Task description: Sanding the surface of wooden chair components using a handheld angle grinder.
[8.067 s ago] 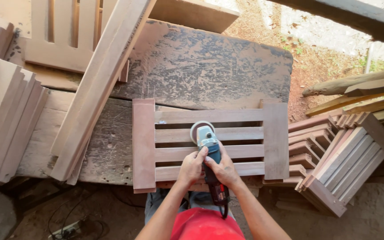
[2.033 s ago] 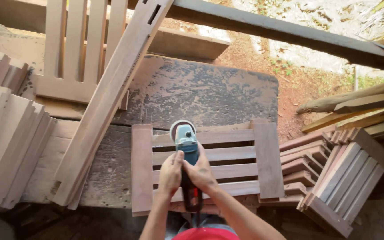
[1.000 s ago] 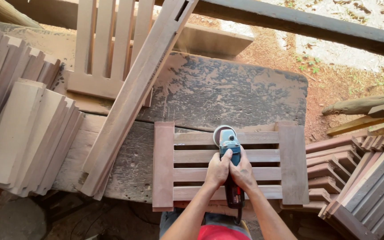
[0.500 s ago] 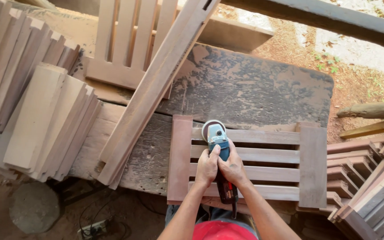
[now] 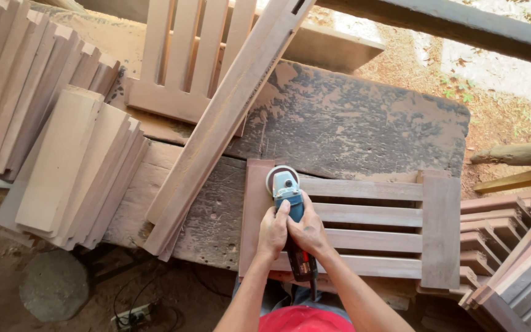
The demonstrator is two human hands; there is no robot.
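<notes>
Together, the left hand point(image 5: 273, 232) and the right hand point(image 5: 308, 231) are wrapped tight round the body of a blue angle grinder point(image 5: 290, 208), fingers fully curled, with its round disc resting on the upper left corner of a slatted wooden panel point(image 5: 364, 229) that lies flat on a worn, dusty workbench point(image 5: 364, 126). Just to the left a long plank point(image 5: 225, 120) leans diagonally across the bench, over a second slatted panel point(image 5: 182, 61), while stacks of cut boards point(image 5: 62, 166) stand at the far left and more slatted pieces point(image 5: 511, 258) are piled at the right.
</notes>
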